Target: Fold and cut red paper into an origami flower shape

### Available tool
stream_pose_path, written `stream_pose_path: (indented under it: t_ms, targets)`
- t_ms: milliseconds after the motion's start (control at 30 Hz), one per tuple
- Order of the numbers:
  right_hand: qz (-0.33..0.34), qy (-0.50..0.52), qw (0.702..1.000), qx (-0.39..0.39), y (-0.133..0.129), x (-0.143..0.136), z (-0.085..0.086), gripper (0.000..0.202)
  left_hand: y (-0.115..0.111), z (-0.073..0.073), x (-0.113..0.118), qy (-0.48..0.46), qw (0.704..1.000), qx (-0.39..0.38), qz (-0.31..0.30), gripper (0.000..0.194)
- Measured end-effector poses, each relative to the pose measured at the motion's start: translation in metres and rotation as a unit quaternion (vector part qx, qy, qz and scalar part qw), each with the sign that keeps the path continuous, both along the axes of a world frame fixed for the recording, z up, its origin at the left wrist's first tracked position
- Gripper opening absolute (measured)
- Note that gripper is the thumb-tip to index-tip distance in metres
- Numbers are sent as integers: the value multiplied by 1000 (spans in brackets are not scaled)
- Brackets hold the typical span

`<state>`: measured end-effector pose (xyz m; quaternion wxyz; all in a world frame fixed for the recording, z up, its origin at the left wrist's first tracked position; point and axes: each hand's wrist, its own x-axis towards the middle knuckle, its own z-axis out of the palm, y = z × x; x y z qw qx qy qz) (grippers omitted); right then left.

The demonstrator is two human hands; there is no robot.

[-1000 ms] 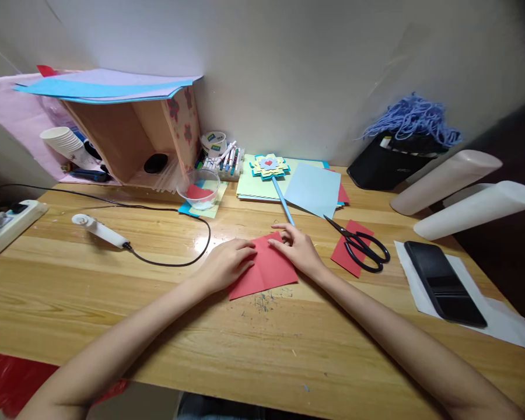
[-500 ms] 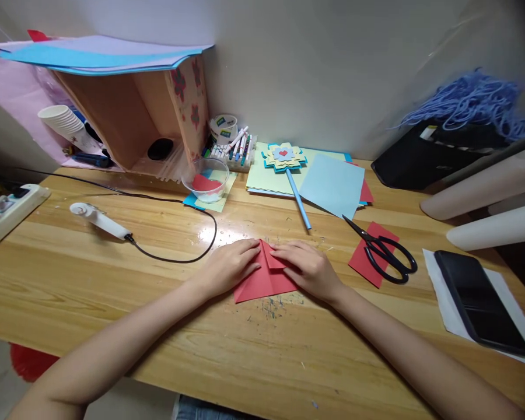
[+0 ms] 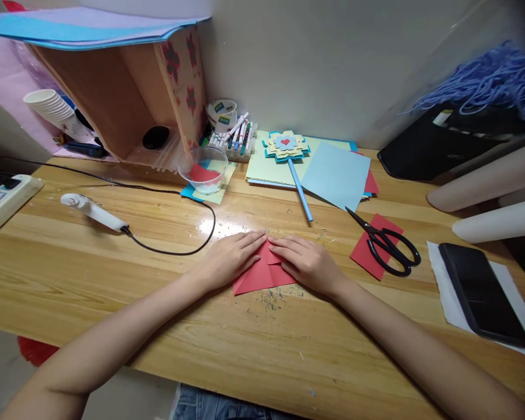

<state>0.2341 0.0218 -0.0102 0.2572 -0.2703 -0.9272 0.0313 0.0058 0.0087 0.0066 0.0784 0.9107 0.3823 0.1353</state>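
A folded sheet of red paper (image 3: 262, 276) lies on the wooden table in front of me, its top coming to a point and a small flap turned over on the right. My left hand (image 3: 233, 255) holds its left side, fingertips along the upper slanted edge. My right hand (image 3: 308, 262) grips the folded flap on the right, with the fingers pressed together near the peak. The fingertips of both hands nearly meet at the top. My palms hide the paper's outer parts.
Black scissors (image 3: 382, 242) rest on a red paper piece (image 3: 367, 256) at right, near a phone (image 3: 483, 294). Behind are a paper flower (image 3: 285, 146), light blue paper (image 3: 336, 175) and a clear bowl (image 3: 203, 171). A white corded glue-gun-like tool (image 3: 94, 213) lies left.
My left fingers have slid up to the paper's peak, and the right fingertips have moved closer to it. The view has shifted slightly.
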Motion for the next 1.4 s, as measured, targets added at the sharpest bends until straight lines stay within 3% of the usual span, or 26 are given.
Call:
stream_pose_path:
  t_ms: [600,767,967,1133,1400]
  targets:
    - [4,-10,999,31,1,-3,1,23,0,-5,2,69,997,30,-4,42]
    - [13,-25,999,31,1,-4,4,22,-7,2,7,119,992,30,-14,71]
    - [-3,-48,997,-54,-4,4,6,27,-11,5,10,118,993,22,-24,89]
    - [-20,-66,993,-95,-13,19,9,25,-10,2,11,115,993,19,-17,88]
    - [-30,-91,994,-51,-28,40,6,28,-8,12,1,86,994,-32,-61,75]
